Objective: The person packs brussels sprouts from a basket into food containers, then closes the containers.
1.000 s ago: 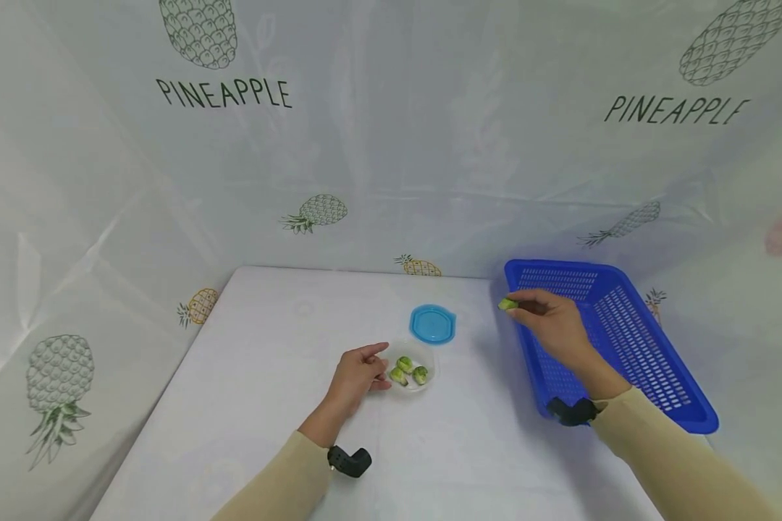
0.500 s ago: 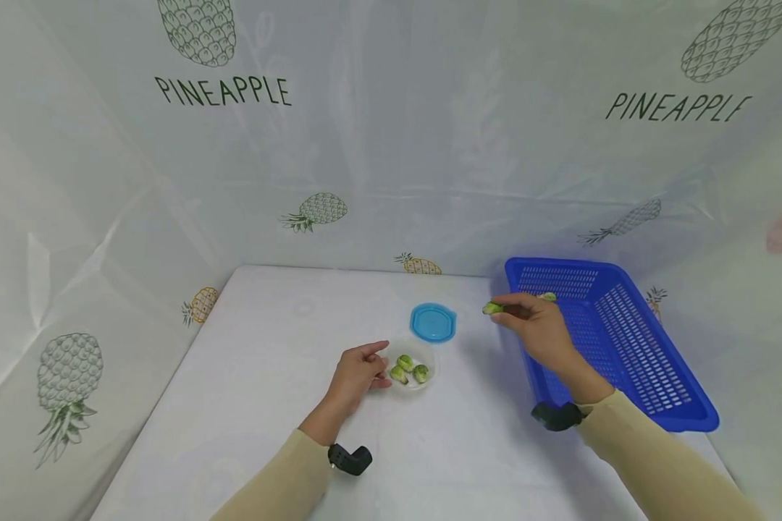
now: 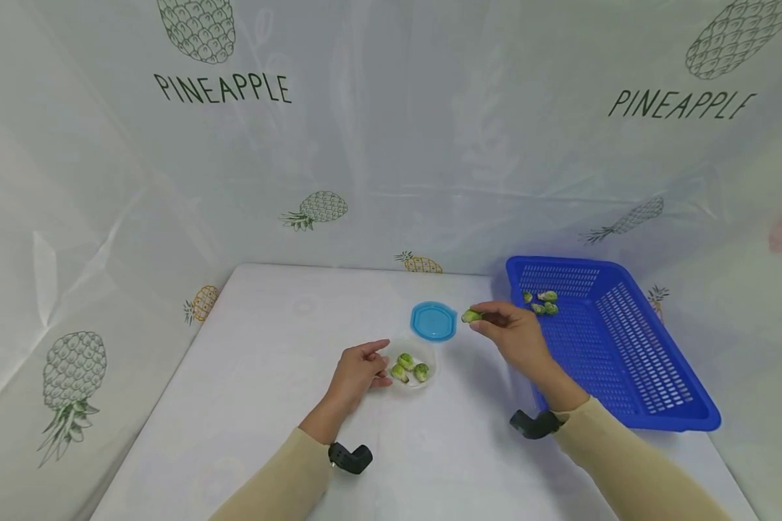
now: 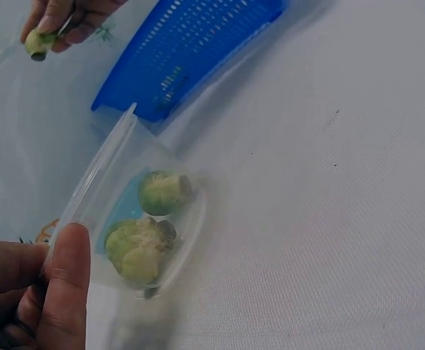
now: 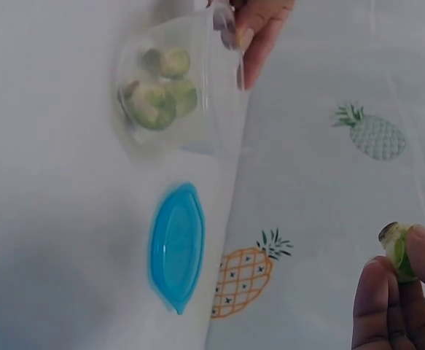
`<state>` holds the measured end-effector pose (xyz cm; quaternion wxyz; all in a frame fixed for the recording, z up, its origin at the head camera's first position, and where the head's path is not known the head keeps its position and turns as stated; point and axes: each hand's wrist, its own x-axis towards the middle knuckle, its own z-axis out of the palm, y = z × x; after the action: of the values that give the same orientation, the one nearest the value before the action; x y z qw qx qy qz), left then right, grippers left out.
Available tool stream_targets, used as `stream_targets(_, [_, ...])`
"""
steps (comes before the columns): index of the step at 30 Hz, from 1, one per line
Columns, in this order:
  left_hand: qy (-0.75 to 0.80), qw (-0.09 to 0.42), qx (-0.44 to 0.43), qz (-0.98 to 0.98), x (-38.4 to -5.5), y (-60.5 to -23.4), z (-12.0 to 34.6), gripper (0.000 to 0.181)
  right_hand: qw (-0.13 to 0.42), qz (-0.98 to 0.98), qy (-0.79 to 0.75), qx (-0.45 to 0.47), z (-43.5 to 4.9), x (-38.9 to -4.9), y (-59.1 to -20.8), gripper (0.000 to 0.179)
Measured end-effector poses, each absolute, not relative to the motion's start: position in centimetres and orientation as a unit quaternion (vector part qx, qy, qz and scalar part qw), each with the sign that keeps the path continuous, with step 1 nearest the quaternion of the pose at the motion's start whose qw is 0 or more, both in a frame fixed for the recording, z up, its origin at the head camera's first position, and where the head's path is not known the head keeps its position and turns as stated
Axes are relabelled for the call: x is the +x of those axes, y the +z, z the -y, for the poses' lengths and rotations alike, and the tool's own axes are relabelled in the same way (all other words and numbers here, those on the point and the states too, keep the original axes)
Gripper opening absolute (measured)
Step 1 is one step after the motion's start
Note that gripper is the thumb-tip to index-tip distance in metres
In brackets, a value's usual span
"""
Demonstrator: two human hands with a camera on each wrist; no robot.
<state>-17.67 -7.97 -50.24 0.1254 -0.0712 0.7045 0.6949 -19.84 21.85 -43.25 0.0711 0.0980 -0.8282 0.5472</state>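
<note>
The right hand (image 3: 511,336) is pinching a Brussels sprout (image 3: 471,316) just right of the blue lid (image 3: 433,321), near the frame's centre; lower and left, the left hand (image 3: 357,370) is gripping the clear container (image 3: 430,355) at its rim. The rounded sprout could be slipping out if that fingertip pinch loosens; a bump could be tipping the container, spilling the three sprouts (image 3: 405,362). The lid is lying just beyond, slightly crowding the space. At right, the blue basket (image 3: 609,354) is holding several more sprouts (image 3: 550,308).

Sprouts (image 3: 405,362) in bowl (image 3: 423,350), lid (image 3: 434,321) behind — basket (image 3: 599,354) right, more sprouts (image 3: 550,309) inside
</note>
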Motion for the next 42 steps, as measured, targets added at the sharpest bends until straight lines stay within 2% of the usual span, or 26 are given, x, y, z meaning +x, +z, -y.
stream_targets(13, [0.698,0.126,-0.073,-0.701,-17.7,-50.4,8.1,0.043,0.024,0.794,0.594,0.128,-18.6,-19.6,-46.0,0.025])
stream_targets(24, [0.697,0.125,-0.074,-0.702,-17.5,-50.4,8.1,0.043,-0.037,0.798,0.588,0.13,-16.9,-19.3,-47.9,0.024])
stream_targets(35, [0.701,0.126,-0.073,-0.698,-17.7,-50.4,8.1,0.044,-0.003,0.818,0.551,0.163,-15.6,-19.4,-49.4,0.019])
stream_targets(42, [0.701,0.124,-0.063,-0.699,-17.6,-50.3,8.1,0.044,-0.014,0.821,0.549,0.157,-15.2,-19.2,-49.8,0.021])
